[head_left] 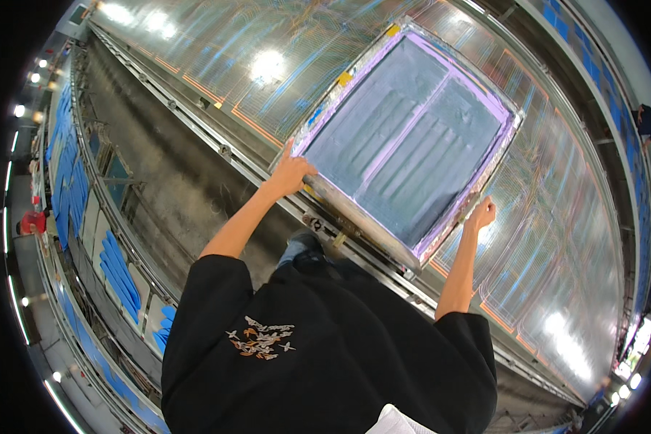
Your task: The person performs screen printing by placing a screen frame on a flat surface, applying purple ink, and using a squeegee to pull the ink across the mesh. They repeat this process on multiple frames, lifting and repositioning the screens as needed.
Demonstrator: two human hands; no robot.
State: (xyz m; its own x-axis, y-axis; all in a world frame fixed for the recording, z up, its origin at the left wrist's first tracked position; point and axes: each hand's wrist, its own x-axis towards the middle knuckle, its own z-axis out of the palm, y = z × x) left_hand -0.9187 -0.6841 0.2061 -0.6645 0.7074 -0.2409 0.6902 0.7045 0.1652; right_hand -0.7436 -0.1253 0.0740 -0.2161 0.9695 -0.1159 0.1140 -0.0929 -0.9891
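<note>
A screen printing frame (410, 254) with a dark grey-green mesh (405, 134) lies tilted across the long table in front of me. Purple tape lines its inner border, and a purple strip runs down the middle. At the frame's left corner, my left hand (289, 176) grips the edge, its index finger stretched along the side and the other fingers curled. Close beside the frame's right edge, my right hand (482, 213) is closed with the fingers curled in. Whatever it may hold is hidden.
Under the frame spreads a shiny printing table (550, 239) with coloured lines, edged by a metal rail (195, 130). Blue pieces (119, 275) lie on another table at the left. One person (647, 124) stands far right, another in red (32, 222) far left.
</note>
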